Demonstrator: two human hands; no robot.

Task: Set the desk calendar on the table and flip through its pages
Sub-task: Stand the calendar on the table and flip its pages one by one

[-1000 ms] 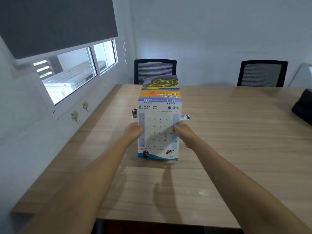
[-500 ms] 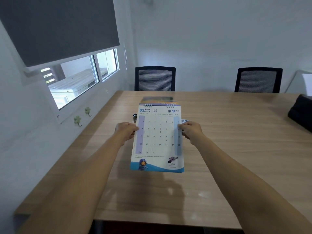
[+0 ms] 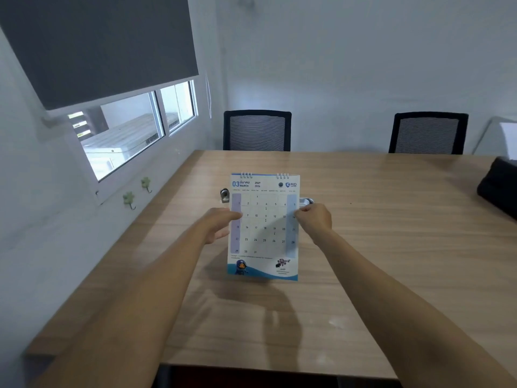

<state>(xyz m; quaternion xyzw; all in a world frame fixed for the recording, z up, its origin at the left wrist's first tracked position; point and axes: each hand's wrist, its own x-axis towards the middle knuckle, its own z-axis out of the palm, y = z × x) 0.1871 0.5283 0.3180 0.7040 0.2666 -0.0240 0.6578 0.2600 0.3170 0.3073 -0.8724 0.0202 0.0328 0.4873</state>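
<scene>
A person holds a desk calendar [image 3: 264, 225] upright over a wooden table [image 3: 391, 247], its March page facing the camera and two spiral bindings along the top edge. The right hand [image 3: 314, 221] pinches the calendar's right border about midway up, fingers curled shut on the card; the left hand [image 3: 221, 225] is at the left border, fingertips on the purple column and the lower fingers loosely spread, so whether it truly grips or only steadies cannot be told. The bottom edge appears to sit at or just above the tabletop, casting a shadow toward the near side; contact is not clear. The step in hand looks like settling the stand, and doing it well likely means lowering the base squarely, keeping both sides level and letting go only once it stands by itself, then lifting a page from its lower edge so it turns over the rings. Two small metal objects, one [image 3: 224, 195] at the left and another [image 3: 305, 202] at the right, lie just behind the calendar.
</scene>
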